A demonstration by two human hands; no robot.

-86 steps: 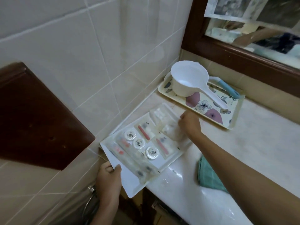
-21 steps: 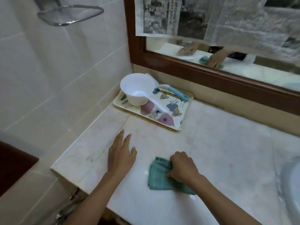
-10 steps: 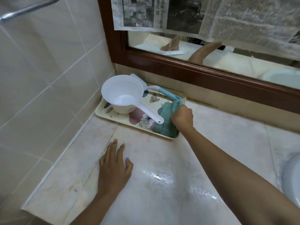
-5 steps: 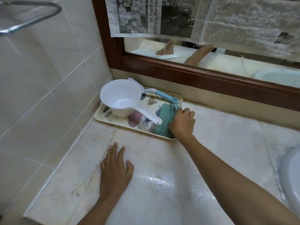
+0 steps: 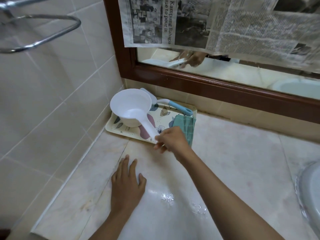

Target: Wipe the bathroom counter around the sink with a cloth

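Cloth [image 5: 185, 126]: folded teal fabric with a faint checked weave, lying on the right end of the tray [image 5: 110, 130], long axis running near to far, near end hidden behind the right hand [image 5: 173, 140]; right edge sits on or over the tray's right rim, cannot tell which. Neither hand touches it as far as can be seen. Right hand: fingers curled round the tip of the dipper [image 5: 131, 110] handle. Dipper: white smooth plastic, round bowl upright on the tray's left half, flat handle slanting to near right. Left hand [image 5: 127, 183]: flat on the counter [image 5: 233, 161], palm down, fingers straight and slightly spread, pointing far. Counter: pale polished stone with a seam; glossy wet patch [image 5: 173, 198] to the right of the left hand. Tray: rectangular, cream, floral print, in the far left corner against the tiled wall [image 5: 52, 101]. Brush [image 5: 178, 106] with a blue grip along the tray's far edge. Sink [image 5: 310, 191] rim at the right edge, rounded, white. Dark wood mirror frame [image 5: 207, 85]; newspaper [image 5: 225, 23] over the glass.
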